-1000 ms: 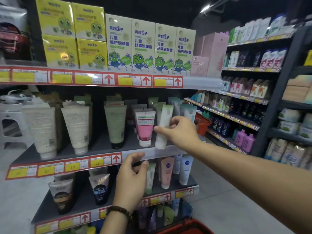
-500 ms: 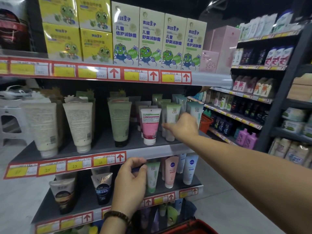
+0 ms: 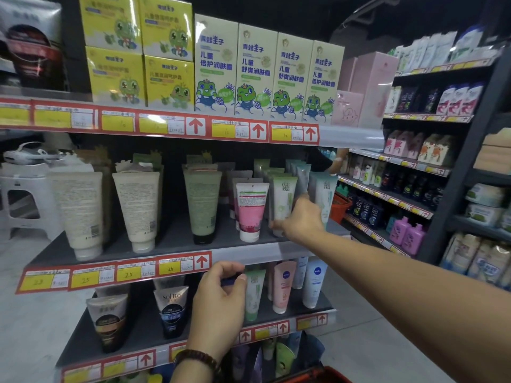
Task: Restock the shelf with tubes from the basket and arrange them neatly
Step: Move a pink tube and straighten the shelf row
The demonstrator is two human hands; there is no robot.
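On middle shelf (image 3: 174, 240), right hand (image 3: 302, 218) gripping upright pale-green tube (image 3: 284, 194)

The grey shelf (image 3: 171, 234) carries tubes standing cap-down: two cream tubes (image 3: 77, 214) at left, then a green tube (image 3: 203, 203), a pink tube (image 3: 250, 211) and a pale tube (image 3: 283, 197). Boxes (image 3: 215, 64) line the top shelf (image 3: 348, 135).

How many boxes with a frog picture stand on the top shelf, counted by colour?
Yellow boxes: 4, stacked two on two
Pale cream boxes: 4, upright, side by side
Total: 8
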